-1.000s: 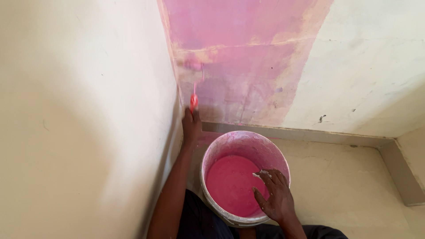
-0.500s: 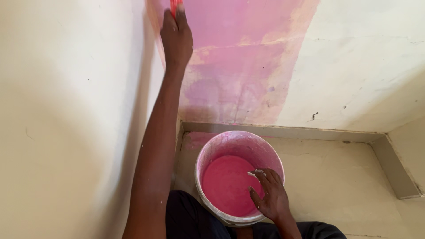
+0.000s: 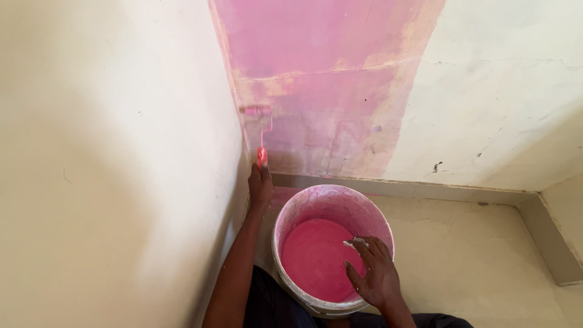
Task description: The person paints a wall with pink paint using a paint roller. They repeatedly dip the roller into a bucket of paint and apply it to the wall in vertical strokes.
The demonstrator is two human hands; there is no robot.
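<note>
Left hand point(image 3: 260, 185) clenched on mini paint roller point(image 3: 259, 130), light, I grip its red handle | right hand point(image 3: 373, 273) fingers loose on heavy, slippery paint bucket point(image 3: 285, 222) rim

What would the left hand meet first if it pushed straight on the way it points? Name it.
The left hand points up along the corner, gripping a small paint roller. Straight on, it would likely meet the pink-painted wall just above the roller; depth is unclear.
</note>
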